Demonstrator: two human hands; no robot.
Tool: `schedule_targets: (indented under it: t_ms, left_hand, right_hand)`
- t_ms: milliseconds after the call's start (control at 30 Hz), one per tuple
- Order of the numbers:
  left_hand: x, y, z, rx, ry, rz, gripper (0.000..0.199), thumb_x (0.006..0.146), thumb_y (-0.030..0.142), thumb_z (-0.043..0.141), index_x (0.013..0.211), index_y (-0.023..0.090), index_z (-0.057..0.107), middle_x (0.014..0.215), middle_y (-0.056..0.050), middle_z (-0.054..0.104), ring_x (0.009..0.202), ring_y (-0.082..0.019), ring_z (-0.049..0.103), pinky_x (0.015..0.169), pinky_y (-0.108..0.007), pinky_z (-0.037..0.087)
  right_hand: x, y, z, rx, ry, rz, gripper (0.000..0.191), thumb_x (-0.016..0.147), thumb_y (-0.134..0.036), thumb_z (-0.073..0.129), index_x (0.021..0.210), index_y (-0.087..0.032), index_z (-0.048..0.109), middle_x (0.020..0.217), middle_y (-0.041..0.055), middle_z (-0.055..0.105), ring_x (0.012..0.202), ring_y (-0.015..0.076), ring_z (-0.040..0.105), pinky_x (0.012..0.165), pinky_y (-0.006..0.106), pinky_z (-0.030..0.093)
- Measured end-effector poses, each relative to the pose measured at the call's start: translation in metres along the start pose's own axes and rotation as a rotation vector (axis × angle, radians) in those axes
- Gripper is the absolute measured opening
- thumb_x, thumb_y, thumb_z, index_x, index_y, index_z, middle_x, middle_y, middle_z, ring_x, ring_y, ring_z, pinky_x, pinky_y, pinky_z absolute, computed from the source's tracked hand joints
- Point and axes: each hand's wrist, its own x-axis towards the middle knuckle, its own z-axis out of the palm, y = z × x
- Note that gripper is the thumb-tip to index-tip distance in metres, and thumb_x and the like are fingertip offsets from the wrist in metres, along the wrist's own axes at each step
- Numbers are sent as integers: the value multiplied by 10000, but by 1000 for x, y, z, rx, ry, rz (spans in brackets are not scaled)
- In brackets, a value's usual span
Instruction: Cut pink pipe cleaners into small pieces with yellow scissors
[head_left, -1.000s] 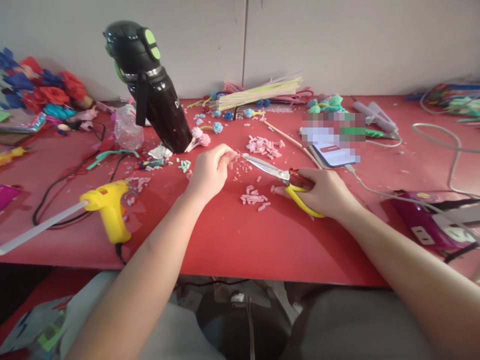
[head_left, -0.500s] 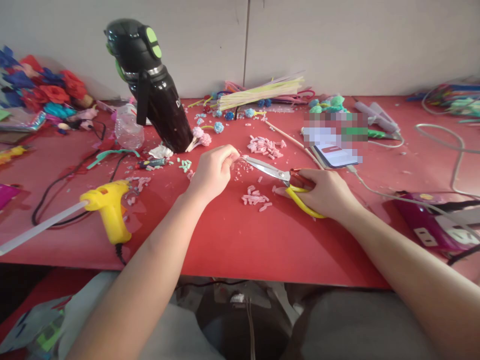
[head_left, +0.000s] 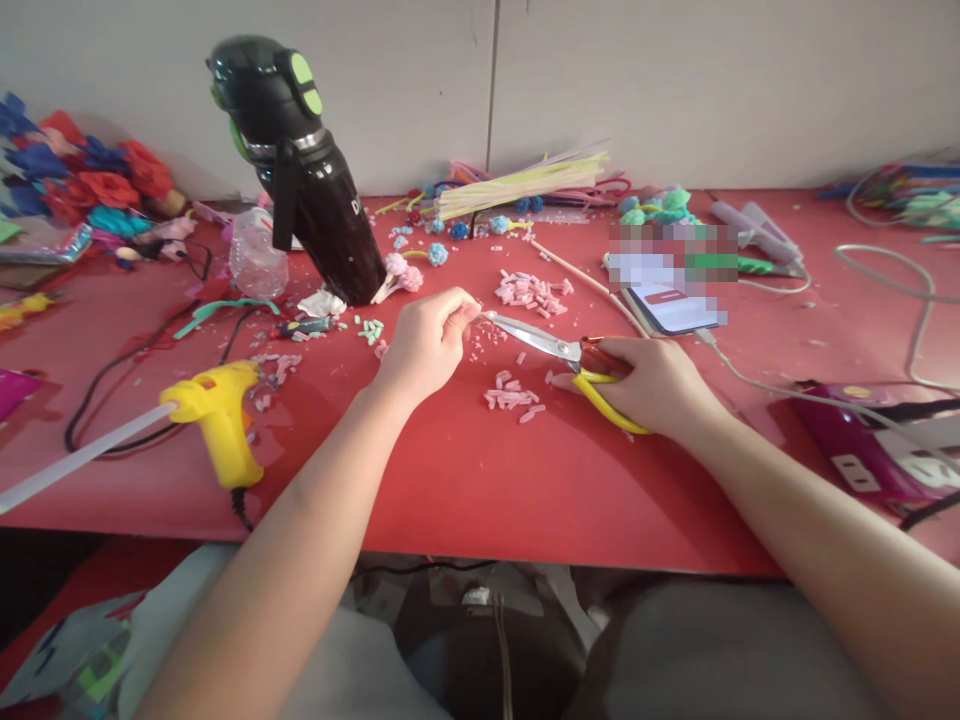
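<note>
My right hand [head_left: 652, 385] is closed around the yellow handles of a pair of scissors [head_left: 536, 338], whose blades point left. Their tip meets a small pink piece [head_left: 484, 314] pinched between the thumb and forefinger of my left hand [head_left: 431, 335]. Most of that piece is covered by the fingers. Behind the blades lies a pile of short pink pieces [head_left: 532, 292]. A smaller pink pile [head_left: 511, 393] rests in front of them, and tiny pink crumbs [head_left: 487, 345] are scattered under the blade tips.
A black bottle [head_left: 322, 200] stands behind my left hand. To the left lies a yellow glue gun [head_left: 217, 400] with its cord. A phone [head_left: 671, 305] with a cable is at the right, near a purple device [head_left: 862, 440]. Pipe cleaners [head_left: 525, 187] lie along the wall.
</note>
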Motion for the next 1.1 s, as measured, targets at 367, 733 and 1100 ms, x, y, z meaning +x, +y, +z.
schedule_targets:
  t_ms: [367,733,1100]
  left_hand:
    - [0,-2,0,0,-5,-14,428,1116,488,517,764,245,541,688,-16,622,643,-181,542,681,-331,452]
    - [-1,0,0,-32,15,-16,349,1103,377,546,781,242,561,679,-6,624,642,-177,564,683,-335,458]
    - [0,-5,2,-38,29,56,406,1120,456,543,782,233,563,649,2,594,608,-163,542,629,-321,434]
  right_hand:
    - [3,6,5,25,59,-23,899,622,-1092,604,599,-263,255,562,-26,297,614,147,251,545,330,238]
    - [1,9,3,21,19,-20,851,646,-1036,649,645,-267,285,592,-22,334,621,155,268,549,324,288]
    - [2,4,2,24,33,-19,949,547,-1165,534,602,-266,232,557,-29,276,593,142,238,525,332,243]
